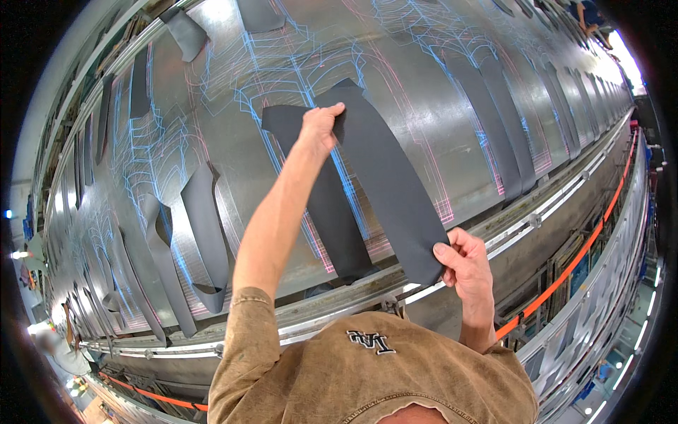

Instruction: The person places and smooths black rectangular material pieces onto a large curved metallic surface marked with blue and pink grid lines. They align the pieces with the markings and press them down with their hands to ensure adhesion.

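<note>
From where I stand, the dark grey strip [395, 177] slants over the metal table [413, 88], its near end by the table's near edge. The left hand [322, 127] is closed on its left edge near the far end; the right hand [466, 261] pinches its near right corner, thumb uppermost. Gripping it at both ends probably keeps such thin, floppy sheet from folding (the curled strip [205, 237] at left shows how readily it bends). Just left, a second dark strip [332, 212] lies partly under the left arm; blue lines [346, 177] run between the two, and the strips seem placed to suit those markings. As for containers, I can make out none around the hands.
</note>
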Action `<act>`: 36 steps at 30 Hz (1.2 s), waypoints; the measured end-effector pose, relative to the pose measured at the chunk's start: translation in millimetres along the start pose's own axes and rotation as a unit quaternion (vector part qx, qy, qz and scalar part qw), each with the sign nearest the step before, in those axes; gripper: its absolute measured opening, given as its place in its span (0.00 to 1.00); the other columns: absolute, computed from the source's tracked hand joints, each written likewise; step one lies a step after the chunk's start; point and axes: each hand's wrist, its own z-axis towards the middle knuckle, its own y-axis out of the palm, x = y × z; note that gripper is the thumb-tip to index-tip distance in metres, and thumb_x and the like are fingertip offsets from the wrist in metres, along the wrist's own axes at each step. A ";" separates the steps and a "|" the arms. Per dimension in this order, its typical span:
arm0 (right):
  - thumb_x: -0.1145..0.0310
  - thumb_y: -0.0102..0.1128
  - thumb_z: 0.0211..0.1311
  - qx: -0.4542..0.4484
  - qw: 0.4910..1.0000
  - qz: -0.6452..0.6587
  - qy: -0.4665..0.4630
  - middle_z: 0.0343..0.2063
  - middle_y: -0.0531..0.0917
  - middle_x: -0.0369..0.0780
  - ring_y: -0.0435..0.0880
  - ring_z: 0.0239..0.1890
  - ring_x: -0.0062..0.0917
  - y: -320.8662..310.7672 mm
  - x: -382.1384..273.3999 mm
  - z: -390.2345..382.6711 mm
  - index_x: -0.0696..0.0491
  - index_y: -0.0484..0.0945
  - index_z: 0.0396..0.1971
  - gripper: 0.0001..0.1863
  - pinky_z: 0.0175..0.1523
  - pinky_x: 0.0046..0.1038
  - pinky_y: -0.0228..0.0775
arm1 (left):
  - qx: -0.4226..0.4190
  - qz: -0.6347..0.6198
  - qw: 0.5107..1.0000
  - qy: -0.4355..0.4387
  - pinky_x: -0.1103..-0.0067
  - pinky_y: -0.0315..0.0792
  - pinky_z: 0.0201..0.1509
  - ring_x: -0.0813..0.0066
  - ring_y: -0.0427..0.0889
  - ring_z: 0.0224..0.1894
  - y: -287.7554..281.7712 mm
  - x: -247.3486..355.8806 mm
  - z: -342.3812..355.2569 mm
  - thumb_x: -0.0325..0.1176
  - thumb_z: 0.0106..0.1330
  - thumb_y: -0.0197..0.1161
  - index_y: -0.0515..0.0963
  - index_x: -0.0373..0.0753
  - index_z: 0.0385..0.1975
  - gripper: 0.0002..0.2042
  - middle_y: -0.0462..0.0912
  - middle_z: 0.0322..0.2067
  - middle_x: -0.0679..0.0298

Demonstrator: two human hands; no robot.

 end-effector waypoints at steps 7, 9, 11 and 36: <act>0.71 0.66 0.65 0.025 0.996 -0.085 -0.003 0.19 0.78 0.29 0.73 0.18 0.10 -24.8 58.9 13.7 0.55 0.78 0.29 0.07 0.22 0.16 0.63 | -0.096 0.367 0.923 0.061 0.76 0.81 0.37 0.73 0.85 0.33 20.1 93.2 -0.9 0.30 0.63 0.70 0.80 0.33 0.41 0.11 0.85 0.34 0.63; 0.71 0.65 0.65 0.058 0.994 -0.095 0.021 0.19 0.77 0.29 0.73 0.19 0.10 -23.9 77.3 27.0 0.55 0.79 0.29 0.06 0.23 0.16 0.64 | -0.122 0.501 0.854 0.067 0.78 0.78 0.35 0.75 0.83 0.31 14.9 110.7 17.2 0.31 0.62 0.70 0.83 0.37 0.36 0.07 0.85 0.31 0.64; 0.71 0.65 0.64 0.079 0.992 -0.081 0.054 0.19 0.78 0.29 0.73 0.19 0.10 -21.1 94.5 34.5 0.55 0.80 0.29 0.05 0.23 0.17 0.65 | -0.136 0.632 0.759 0.078 0.81 0.73 0.31 0.79 0.81 0.28 5.9 117.0 41.9 0.32 0.61 0.70 0.84 0.40 0.29 0.04 0.84 0.28 0.66; 0.71 0.69 0.61 0.083 0.986 -0.107 0.095 0.19 0.78 0.27 0.67 0.20 0.08 -14.5 132.1 49.5 0.57 0.83 0.29 0.06 0.24 0.17 0.56 | -0.129 0.726 0.652 0.177 0.74 0.75 0.39 0.73 0.82 0.32 -8.0 97.8 60.6 0.33 0.52 0.72 0.85 0.37 0.27 0.08 0.85 0.25 0.63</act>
